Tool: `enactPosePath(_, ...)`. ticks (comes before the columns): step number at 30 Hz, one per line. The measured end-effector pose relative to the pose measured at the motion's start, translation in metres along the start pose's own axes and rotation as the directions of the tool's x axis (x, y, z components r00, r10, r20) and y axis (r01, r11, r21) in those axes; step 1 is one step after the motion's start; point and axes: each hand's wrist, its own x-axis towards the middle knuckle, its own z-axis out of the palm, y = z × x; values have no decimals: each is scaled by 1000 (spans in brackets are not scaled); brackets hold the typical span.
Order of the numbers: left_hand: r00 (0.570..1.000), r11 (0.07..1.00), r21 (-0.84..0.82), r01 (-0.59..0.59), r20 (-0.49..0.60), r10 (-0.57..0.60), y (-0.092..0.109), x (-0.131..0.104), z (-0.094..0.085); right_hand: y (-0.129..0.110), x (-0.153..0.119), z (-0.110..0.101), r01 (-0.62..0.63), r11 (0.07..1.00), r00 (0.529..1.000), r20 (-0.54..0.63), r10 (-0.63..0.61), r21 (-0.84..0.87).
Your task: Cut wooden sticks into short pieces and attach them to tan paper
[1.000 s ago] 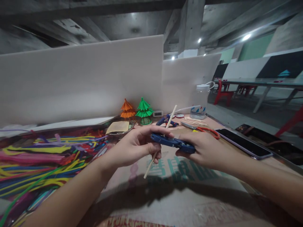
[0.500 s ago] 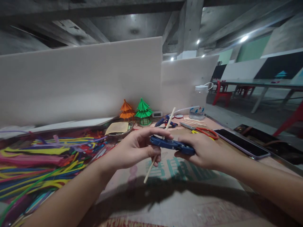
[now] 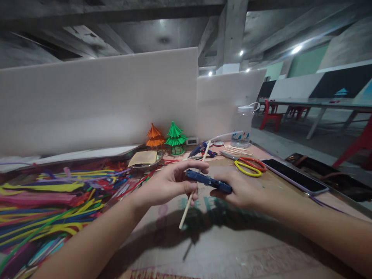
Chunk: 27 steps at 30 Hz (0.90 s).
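My left hand (image 3: 170, 184) is closed around a thin wooden stick (image 3: 186, 211), which slants up and away from me above the table. In my right hand (image 3: 241, 190) is a pair of dark blue pliers (image 3: 207, 180), its fingers wrapped round the handles. The head of the pliers lies across the stick, between the thumb and forefinger of my left hand. Whether the jaws bite on the stick is hidden by the fingers. Under both hands is a printed cardboard sheet (image 3: 221, 248) with their shadow on it.
Colourful pipe cleaners (image 3: 52, 201) lie at left. Behind stand an orange paper tree (image 3: 155, 137), a green one (image 3: 175, 138), a glue gun (image 3: 202, 150) and a water bottle (image 3: 242, 126). Scissors (image 3: 247, 164) and a phone (image 3: 295, 176) lie at right.
The pliers and my right hand have shifted slightly left and down, and the pliers tilt more. More of the scissors shows. My left hand still holds the stick.
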Motion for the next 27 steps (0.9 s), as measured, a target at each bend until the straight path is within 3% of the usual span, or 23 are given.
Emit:
enactPosePath(3, 1000, 1000, -13, 7, -21, -8, -9, 3, -3, 2, 2, 4, -105, 987, 993, 65, 98, 120)
enactPosePath(6, 999, 1000, 21, -23, -22, 24, -11, 5, -12, 5, 2, 8, -120, 979, 993, 33, 116, 165)
enactPosePath(9, 992, 968, 249, -25, -110, 54, -6, 5, -28, 8, -2, 15, -51, 987, 998, -38, 58, 153)
enactPosePath(11, 983, 812, 583, 41, -169, 72, -5, 4, -40, 10, -5, 23, 78, 994, 996, -57, -74, 76)
enactPosePath(13, 984, 470, 878, 85, -147, 97, -11, 5, -47, 9, -6, 33, 266, 962, 964, -10, -267, -58)
enactPosePath(14, 986, 368, 926, 82, -129, 105, -17, 7, -48, 8, -5, 38, 362, 924, 932, 41, -360, -123)
enactPosePath(16, 993, 266, 963, 48, -76, 93, -33, 19, -45, 5, -3, 46, 499, 844, 866, 152, -476, -197)
enactPosePath(19, 998, 192, 980, -60, 61, -2, -53, 59, -30, 1, 2, 52, 552, 813, 827, 245, -506, -184)
enactPosePath(23, 974, 98, 975, -202, 210, -86, -65, 149, -11, -1, 6, 53, 524, 839, 838, 267, -476, -147)
enactPosePath(27, 969, -5, 974, -226, 224, -107, -73, 227, -1, 2, 5, 54, 524, 840, 838, 262, -479, -139)
